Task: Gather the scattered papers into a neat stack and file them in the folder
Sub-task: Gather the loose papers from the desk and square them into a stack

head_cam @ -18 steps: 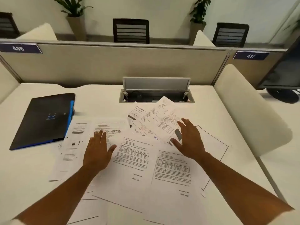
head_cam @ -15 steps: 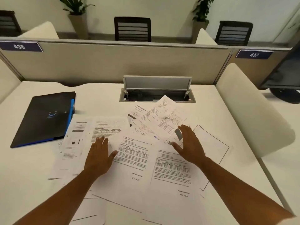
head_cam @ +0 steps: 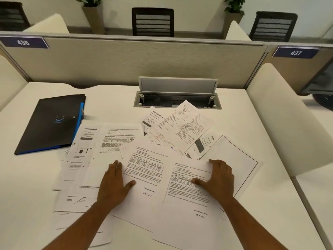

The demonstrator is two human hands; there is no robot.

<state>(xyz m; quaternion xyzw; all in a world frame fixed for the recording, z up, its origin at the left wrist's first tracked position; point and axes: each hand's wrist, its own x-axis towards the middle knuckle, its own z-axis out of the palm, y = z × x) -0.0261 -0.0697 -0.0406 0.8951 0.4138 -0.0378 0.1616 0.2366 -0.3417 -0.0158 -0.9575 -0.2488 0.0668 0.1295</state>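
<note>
Several printed white papers (head_cam: 147, 166) lie scattered and overlapping across the middle of the white desk (head_cam: 270, 204). A closed black folder (head_cam: 52, 123) with a blue spine lies at the left, its near edge touching the paper spread. My left hand (head_cam: 113, 186) rests flat on the sheets left of centre, fingers straight. My right hand (head_cam: 218, 179) lies on the top right corner of a text sheet (head_cam: 191, 201), fingers bent at its upper edge and thumb pressed on the page. Whether it grips the sheet is unclear.
An open grey cable hatch (head_cam: 177, 96) sits in the desk behind the papers. A beige partition (head_cam: 135, 64) closes the back. A white side divider (head_cam: 288, 120) bounds the right. Chairs and potted plants stand beyond; a monitor edge (head_cam: 322, 83) shows far right.
Both hands have drawn back toward me across the papers. My right hand left the upper sheets and now sits at the top corner of the nearer text sheet.
</note>
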